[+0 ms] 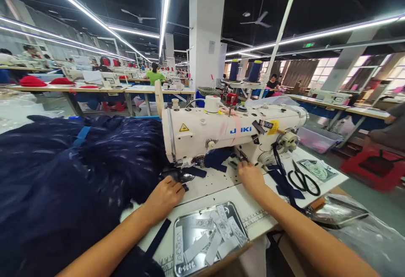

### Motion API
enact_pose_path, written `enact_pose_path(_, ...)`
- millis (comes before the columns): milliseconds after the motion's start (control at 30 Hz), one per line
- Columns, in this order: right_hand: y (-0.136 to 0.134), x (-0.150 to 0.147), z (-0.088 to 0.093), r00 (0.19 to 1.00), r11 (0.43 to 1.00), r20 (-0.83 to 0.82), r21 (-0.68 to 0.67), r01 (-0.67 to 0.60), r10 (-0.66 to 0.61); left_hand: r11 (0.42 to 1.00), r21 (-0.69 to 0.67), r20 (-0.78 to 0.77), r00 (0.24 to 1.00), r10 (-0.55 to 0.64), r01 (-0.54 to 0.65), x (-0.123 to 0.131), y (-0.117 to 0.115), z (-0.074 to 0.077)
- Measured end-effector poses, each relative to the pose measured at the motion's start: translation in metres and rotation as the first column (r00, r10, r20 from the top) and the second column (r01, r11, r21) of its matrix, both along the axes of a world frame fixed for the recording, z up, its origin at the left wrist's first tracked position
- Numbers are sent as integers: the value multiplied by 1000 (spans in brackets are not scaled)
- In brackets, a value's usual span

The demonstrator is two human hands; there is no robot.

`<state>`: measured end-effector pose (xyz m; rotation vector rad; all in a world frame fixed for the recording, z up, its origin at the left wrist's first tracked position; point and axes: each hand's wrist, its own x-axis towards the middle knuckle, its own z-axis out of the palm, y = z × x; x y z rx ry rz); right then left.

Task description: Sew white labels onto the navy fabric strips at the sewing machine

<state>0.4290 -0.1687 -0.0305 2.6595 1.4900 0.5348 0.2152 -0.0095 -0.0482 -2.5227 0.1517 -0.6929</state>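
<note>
My left hand (167, 194) is at the needle end of a white sewing machine (205, 131), its fingers curled down beside the presser foot and bright metal plate (186, 177). A bit of navy fabric shows by its fingertips; what the fingers hold is hidden. Under the machine arm, my right hand (251, 177) has its fingers closed together, next to a small dark metal piece (242, 155). Whatever it grips cannot be made out. Between the hands lie navy fabric scraps (218, 158) and a short navy strip (194, 171).
A large navy garment pile (79, 175) fills the left. In front is a metal tray (175, 264) of printed labels (211, 243). Black-handled scissors (303, 182) and navy straps (284, 180) lie right. A red stool (375, 169) stands beyond. Other people work behind.
</note>
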Motion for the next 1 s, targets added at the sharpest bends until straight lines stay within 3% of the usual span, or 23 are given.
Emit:
enact_pose_path(33,-1,-5,1,997,998,37,20,-61,60,1000,17,-20,1000,2,-2,-5,2,-3)
enact_pose_path(100,2,-17,2,931,940,187,78,-332,314,998,61,-48,999,6,-3,-14,2,-6)
enact_pose_path(167,12,-30,0,738,765,345,80,-639,580,995,94,-69,997,26,-20,-18,0,-5)
enact_pose_path(233,27,-40,-5,535,581,411,19,-814,738,993,109,-85,995,48,-38,-19,-2,-5)
enact_pose_path(300,42,-43,-11,413,474,397,-65,-878,820,993,111,-93,994,55,-44,-20,-3,-5)
enact_pose_path(333,49,-41,-14,387,451,375,-95,-888,842,993,111,-96,994,55,-44,-20,-3,-6)
enact_pose_path(433,59,-38,-18,453,486,280,-60,-872,847,993,111,-101,994,50,-38,-21,-3,-8)
enact_pose_path(567,62,-57,-17,650,642,5,146,-753,760,994,98,-105,993,58,-48,-20,-3,-8)
enact_pose_path(700,68,-86,-19,768,781,-149,169,-601,623,995,80,-94,993,67,-59,-20,-4,-7)
enact_pose_path(767,71,-92,-21,789,800,-133,136,-585,599,996,75,-82,995,64,-58,-21,-4,-7)
enact_pose_path(867,74,-90,-20,772,782,-128,97,-615,623,995,76,-73,995,67,-61,-22,-5,-7)
enact_pose_path(1000,76,-81,-16,751,784,-230,114,-611,619,995,72,-50,996,70,-66,-22,-5,-8)
